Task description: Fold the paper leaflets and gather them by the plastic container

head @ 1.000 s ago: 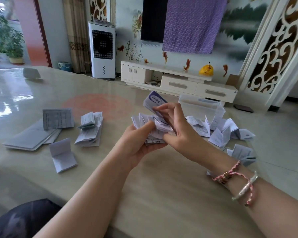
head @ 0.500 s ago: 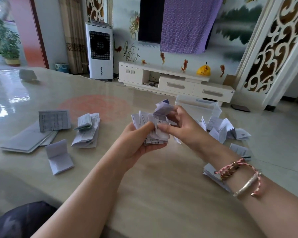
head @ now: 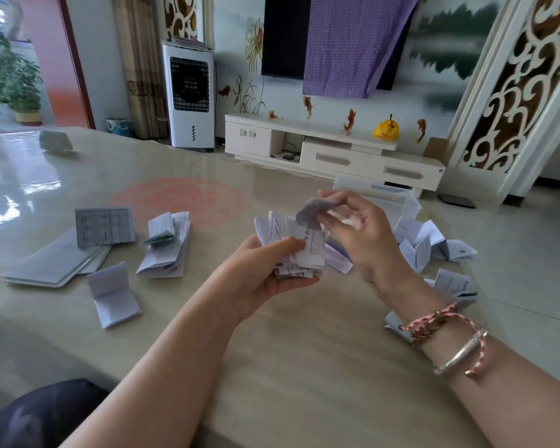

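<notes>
Left hand: the left hand (head: 265,270) is cupping a bundle of folded leaflets (head: 291,244) above the worktop (head: 304,367), thumb pressing on top, fingers curling underneath.
Right hand: the right hand (head: 362,234) is pinching one small leaflet (head: 314,210) between thumb and fingertips, just above the bundle and touching its top edge.
Step in hand: judging by the pose, she is adding the pinched leaflet to the bundle, or squaring its fold first.
Container: the clear plastic container (head: 385,197) is standing just beyond the right hand, partly hidden by it.
Pile by container: loose folded leaflets (head: 427,240) are lying to the right of the right hand, beside the container; a few more are lying near the right wrist.
Left side: a flat stack of sheets (head: 52,263), a printed sheet (head: 104,226), a half-folded heap (head: 167,250) and one folded leaflet standing open (head: 114,294) are sitting well to the left of the left hand, still far from the container.
Doing it well: keeping the left thumb firm so the bundle is not fanning out; sliding the new piece in fold-first so edges are lining up; not overfilling the hand, since the bundle is already looking thick and uneven.
Risk: springy creases are likely to be opening once released; pressing them flat before setting down by the container.
Progress: roughly midway, in my estimate.
</notes>
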Motion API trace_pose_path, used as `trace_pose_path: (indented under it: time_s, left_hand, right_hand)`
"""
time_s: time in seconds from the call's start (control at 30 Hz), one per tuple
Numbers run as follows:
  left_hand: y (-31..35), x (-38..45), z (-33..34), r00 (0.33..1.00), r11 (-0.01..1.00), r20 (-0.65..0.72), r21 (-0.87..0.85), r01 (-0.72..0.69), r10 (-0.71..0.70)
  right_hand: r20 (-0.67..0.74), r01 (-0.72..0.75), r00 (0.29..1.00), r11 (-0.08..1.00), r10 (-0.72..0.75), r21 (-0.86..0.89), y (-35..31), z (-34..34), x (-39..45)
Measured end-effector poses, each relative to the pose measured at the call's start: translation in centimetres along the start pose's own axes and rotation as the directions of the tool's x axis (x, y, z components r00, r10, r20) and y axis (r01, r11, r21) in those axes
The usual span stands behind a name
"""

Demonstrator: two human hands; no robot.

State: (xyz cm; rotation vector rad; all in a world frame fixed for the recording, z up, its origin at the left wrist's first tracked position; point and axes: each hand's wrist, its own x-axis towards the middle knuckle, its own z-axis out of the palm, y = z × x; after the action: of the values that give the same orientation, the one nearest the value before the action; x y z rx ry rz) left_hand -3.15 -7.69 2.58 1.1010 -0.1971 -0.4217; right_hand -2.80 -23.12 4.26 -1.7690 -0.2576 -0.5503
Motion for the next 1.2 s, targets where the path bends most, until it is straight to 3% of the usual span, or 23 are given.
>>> trace_pose_path:
  time_s: [0.2, 0.27, 0.37, 0.57, 0.63, 0.77, 0.93, 1.03, 1.1, 1.17, 1.2]
  left_hand:
    - [0.0, -0.1, -0.4, 1.000, 0.999, -0.006, -0.041, 0.023, -0.024]
    - [0.1, 0.0, -0.6, 0.999, 0.998, -0.033, -0.053, 0.028, -0.030]
    - [0.1, 0.0, -0.5, 0.998, 0.998, -0.049, -0.061, 0.029, -0.032]
    - [0.2, -0.2, -0.3, 0.999, 1.000, -0.039, 0.013, 0.007, -0.007]
    - [0.2, -0.3, -0.2, 0.999, 1.000, -0.036, 0.023, 0.005, -0.004]
    - [0.4, -0.4, 0.0, 1.000, 1.000, -0.016, 0.027, 0.007, -0.006]
    - [0.5, -0.6, 0.1, 1.000, 1.000, 0.011, -0.012, 0.004, -0.004]
    - [0.2, -0.5, -0.2, 0.999, 1.000, -0.017, -0.013, -0.027, 0.027]
    - [0.2, -0.3, -0.3, 0.999, 0.999, -0.042, -0.044, -0.021, 0.019]
    - [0.1, -0.2, -0.3, 0.999, 0.997, -0.048, -0.070, -0.008, 0.004]
    - [0.0, -0.2, -0.2, 0.999, 0.998, -0.044, -0.067, -0.003, 0.000]
  right_hand:
    - [-0.345, 0.087, 0.937, 0.994, -0.057, 0.072, -0.6, -1.7, 0.6]
    - [-0.328, 0.084, 0.944, 0.981, -0.022, 0.175, -0.8, -1.7, 0.4]
    - [-0.170, 0.007, 0.984, 0.948, 0.050, 0.318, -0.9, -0.4, -0.5]
    - [-0.116, 0.068, 0.991, 0.995, -0.059, 0.077, -0.4, 1.3, -1.3]
    - [-0.075, 0.111, 0.990, 0.990, -0.117, -0.082, -0.2, 1.2, -1.6]
    - [-0.009, 0.242, 0.965, 0.905, -0.262, -0.349, 0.5, 1.6, -2.4]
    - [0.057, 0.355, 0.926, 0.810, -0.373, -0.467, 0.6, 1.7, -2.4]
    - [0.100, 0.293, 0.956, 0.881, -0.276, -0.372, 0.2, 2.0, -2.8]
    - [0.058, 0.100, 0.994, 0.983, -0.092, -0.157, -0.7, 1.8, -2.7]
    - [0.006, -0.112, 0.994, 0.992, 0.112, 0.059, -1.0, 1.3, -2.2]
    - [0.006, -0.189, 0.982, 0.978, 0.189, 0.085, -0.8, 1.1, -1.9]
